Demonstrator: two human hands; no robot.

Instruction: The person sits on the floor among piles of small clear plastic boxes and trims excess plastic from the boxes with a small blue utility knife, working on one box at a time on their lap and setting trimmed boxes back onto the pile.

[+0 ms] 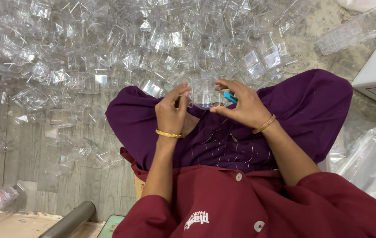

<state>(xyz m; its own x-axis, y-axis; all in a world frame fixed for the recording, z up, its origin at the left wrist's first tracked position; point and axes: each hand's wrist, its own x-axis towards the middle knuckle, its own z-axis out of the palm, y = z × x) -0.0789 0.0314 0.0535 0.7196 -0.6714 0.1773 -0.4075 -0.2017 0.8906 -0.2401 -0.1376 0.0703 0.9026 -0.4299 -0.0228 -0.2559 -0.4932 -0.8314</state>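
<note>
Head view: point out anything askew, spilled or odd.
The clear plastic containers lie in a loose heap across the floor, tilted every way. Both hands hold one small clear plastic box.

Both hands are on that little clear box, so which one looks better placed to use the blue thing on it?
Probably the right hand: the blue tool already sits in its fingers, beside the clear box. The left hand only pinches the box's other side.
</note>
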